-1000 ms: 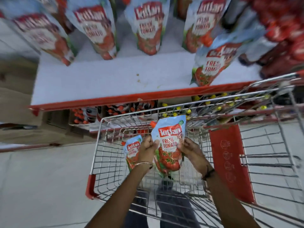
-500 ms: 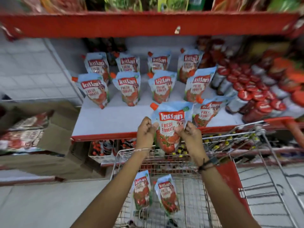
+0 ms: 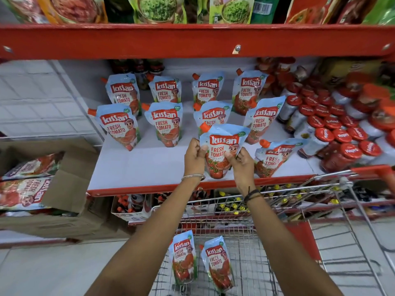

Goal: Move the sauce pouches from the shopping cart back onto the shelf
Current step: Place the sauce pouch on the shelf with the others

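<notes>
Both hands hold one blue tomato sauce pouch [image 3: 220, 150] with an orange cap upright at the front of the white shelf [image 3: 139, 167]. My left hand [image 3: 195, 155] grips its left edge and my right hand [image 3: 242, 162] grips its right edge. Several matching pouches [image 3: 164, 122] stand in rows behind it, and one pouch [image 3: 272, 157] leans just to its right. Two more pouches [image 3: 183, 261] [image 3: 218, 265] lie in the wire shopping cart [image 3: 252, 248] below my arms.
Red-lidded jars [image 3: 333, 133] crowd the shelf's right side. A red shelf beam [image 3: 192, 39] runs overhead with packets above it. An open cardboard box [image 3: 64, 189] with more pouches sits at the left. The cart's red handle [image 3: 372, 169] is at the right.
Both hands lifted the pouch out of the cart, up and forward onto the front of the shelf. My view tilted up from the cart to the shelf.
</notes>
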